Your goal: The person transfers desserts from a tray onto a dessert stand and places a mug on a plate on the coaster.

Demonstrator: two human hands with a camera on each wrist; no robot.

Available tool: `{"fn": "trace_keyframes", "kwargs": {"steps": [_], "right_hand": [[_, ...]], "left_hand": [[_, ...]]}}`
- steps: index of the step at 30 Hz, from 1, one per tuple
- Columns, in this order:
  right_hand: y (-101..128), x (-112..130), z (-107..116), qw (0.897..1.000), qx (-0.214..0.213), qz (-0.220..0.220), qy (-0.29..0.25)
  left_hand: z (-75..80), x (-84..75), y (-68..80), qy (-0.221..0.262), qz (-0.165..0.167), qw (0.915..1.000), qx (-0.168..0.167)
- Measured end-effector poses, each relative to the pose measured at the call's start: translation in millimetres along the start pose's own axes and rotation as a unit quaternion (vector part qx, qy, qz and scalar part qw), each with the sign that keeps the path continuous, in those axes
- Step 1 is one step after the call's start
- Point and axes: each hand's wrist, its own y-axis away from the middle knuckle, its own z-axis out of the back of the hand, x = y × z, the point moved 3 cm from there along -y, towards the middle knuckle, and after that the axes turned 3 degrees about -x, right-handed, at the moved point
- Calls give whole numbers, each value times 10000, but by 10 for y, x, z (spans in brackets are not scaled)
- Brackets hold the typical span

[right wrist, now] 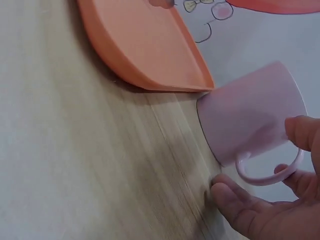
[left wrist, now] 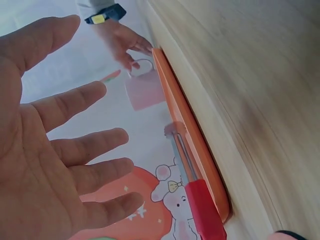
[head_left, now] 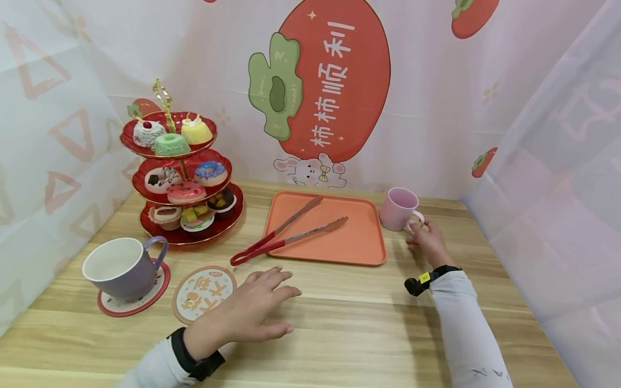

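A pink mug (head_left: 398, 211) stands upright at the orange tray's right end, its handle facing my right hand (head_left: 429, 245). In the right wrist view, the thumb and fingers of that hand (right wrist: 280, 210) lie spread about the handle (right wrist: 270, 179). The thumb overlaps the mug's side, one fingertip shows through the handle loop, and another finger extends below it near the tabletop. My left hand (head_left: 254, 307) hovers palm down over the table with fingers spread, holding nothing. Beyond its fingers, red-handled tongs (head_left: 264, 247) lie partly across the tray (head_left: 335, 254), their metal arms apart.
At the left, a three-tier red stand (head_left: 145, 237) bears toy cakes, doughnuts and tarts. Before it, a purple cup (head_left: 131, 280) sits on a round coaster (head_left: 162, 283). Another coaster (head_left: 201, 291) lies beside my left hand. Printed cloth (head_left: 432, 108) encloses the wooden table's back and sides.
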Motion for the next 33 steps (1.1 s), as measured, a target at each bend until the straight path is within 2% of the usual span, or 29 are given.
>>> {"fn": "trace_keyframes", "kwargs": {"steps": [5,10,20,33], "right_hand": [[-24,3,5,9965,-64,-360,-753],[-40,-22,0,9926,-58,-590,-1056],[-54,-32,4,9920,-28,-462,-1176],[-23,3,-17,9841,107,-411,-1726]], "left_hand": [[-20,-43,-21,-139,-113,9998,40],[-35,-64,-30,-261,-259,9993,48],[-38,-56,-28,-399,-175,9990,14],[-46,-28,-6,-281,-66,9995,138]]}}
